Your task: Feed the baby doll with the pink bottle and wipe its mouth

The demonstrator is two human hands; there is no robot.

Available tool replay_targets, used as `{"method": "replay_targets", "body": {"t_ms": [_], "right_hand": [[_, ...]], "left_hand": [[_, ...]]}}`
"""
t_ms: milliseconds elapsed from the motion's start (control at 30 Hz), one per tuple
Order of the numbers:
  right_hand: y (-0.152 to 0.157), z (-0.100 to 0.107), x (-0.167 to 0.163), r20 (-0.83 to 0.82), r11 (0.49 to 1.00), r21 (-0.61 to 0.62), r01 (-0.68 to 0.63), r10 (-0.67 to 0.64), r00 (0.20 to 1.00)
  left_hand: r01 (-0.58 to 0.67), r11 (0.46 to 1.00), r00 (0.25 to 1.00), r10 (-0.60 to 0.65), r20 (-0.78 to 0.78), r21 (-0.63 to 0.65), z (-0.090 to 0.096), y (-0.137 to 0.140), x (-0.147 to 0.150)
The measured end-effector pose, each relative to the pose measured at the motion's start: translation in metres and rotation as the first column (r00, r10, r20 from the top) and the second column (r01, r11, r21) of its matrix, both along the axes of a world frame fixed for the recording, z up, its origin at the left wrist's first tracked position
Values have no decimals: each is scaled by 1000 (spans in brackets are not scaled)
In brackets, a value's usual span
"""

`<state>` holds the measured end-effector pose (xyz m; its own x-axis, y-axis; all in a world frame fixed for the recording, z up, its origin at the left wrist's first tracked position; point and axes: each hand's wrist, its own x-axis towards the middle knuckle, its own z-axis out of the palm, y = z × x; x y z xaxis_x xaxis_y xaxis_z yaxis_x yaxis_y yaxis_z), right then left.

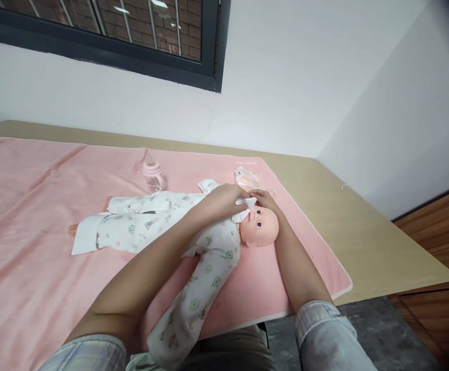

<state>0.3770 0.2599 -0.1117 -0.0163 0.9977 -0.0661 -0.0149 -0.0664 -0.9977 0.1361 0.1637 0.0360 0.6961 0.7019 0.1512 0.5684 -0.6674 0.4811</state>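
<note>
White walls [271,77] are meeting behind a pale table [336,206], which a pink blanket [42,206] is partly covering below a dark-framed window [132,36]. A doll [223,237] is lying on the blanket. The right hand [265,199] is resting beside its head [266,231], grip unclear; the left hand [227,198] is gripping a white cloth [247,202].

A white wall [278,77] runs along the far edge of the tabletop [363,232]; a side wall [410,118] meets it at the far right corner. Above the far edge sits a window in a dark frame [193,72], showing pale bars [153,26], brown bricks [189,26] and bright white patches. Wooden panels [436,226] stand beyond the right edge; dark grey floor [386,330] shows below the near edge.
</note>
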Motion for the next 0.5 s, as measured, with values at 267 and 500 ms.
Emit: {"method": "replay_targets", "body": {"t_ms": [267, 500], "right_hand": [[-4, 7, -4, 27, 1000, -4, 29, -29, 999], [-4, 5, -4, 30, 1000, 16, 25, -25, 999]], "left_hand": [[46, 998, 998, -44, 33, -52, -4, 1, 2], [46, 999, 999, -46, 12, -15, 3, -6, 2]]}}
